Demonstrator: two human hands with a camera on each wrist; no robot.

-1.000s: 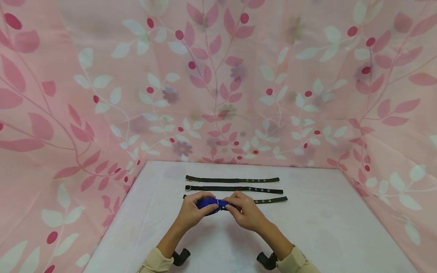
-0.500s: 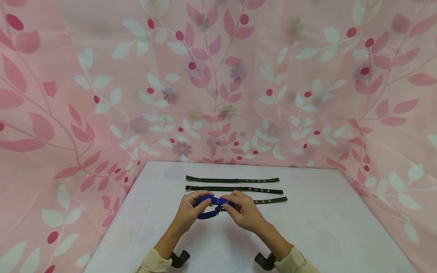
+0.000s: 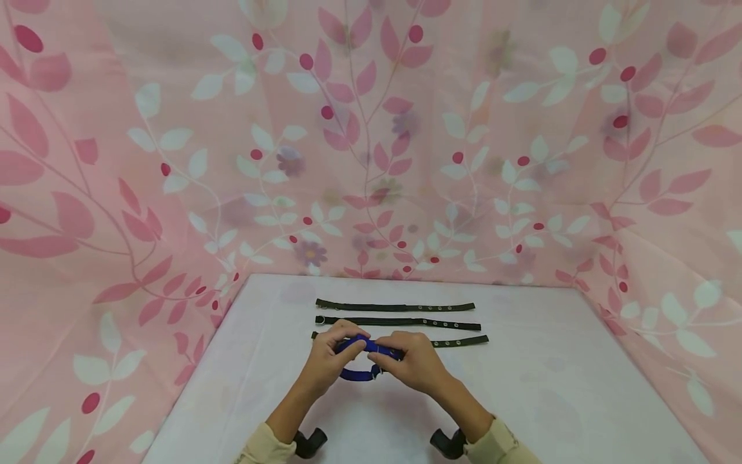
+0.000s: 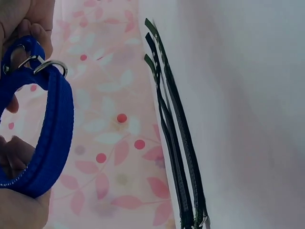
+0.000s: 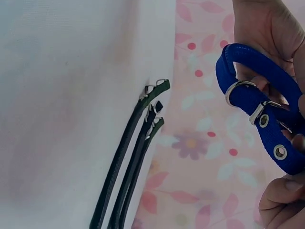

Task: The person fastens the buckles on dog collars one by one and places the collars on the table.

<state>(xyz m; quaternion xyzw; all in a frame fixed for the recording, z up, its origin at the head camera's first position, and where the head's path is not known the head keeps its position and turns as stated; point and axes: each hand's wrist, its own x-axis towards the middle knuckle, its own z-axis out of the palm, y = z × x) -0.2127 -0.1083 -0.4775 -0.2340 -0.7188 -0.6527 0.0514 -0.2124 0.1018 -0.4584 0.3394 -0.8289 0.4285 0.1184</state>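
A blue collar point(image 3: 358, 374) is bent into a loop between both hands, above the white table. My left hand point(image 3: 327, 356) pinches its upper band from the left, thumb in front. Opposite it, my right hand point(image 3: 414, 362) pinches the band beside the left fingertips. In the right wrist view the eyelet strap meets a metal buckle point(image 5: 259, 113), with a D-ring point(image 5: 234, 90) close by. The padded side of the blue collar point(image 4: 61, 129) hangs towards the camera in the left wrist view. Fingers cover part of the strap.
Behind the hands, dark green collars lie straight, side by side: a far one point(image 3: 373, 307), a middle one point(image 3: 371, 321) and a near one point(image 3: 460, 342) partly hidden by the hands. Pink floral cloth point(image 3: 371, 161) encloses the white table point(image 3: 551, 386). Black elbow-shaped pieces point(image 3: 311, 443) sit at the wrists.
The blue collar has gone from bunched to a wider loop hanging below the fingers. Its buckle part has turned downward, and the right fingers have shifted left along the upper band.
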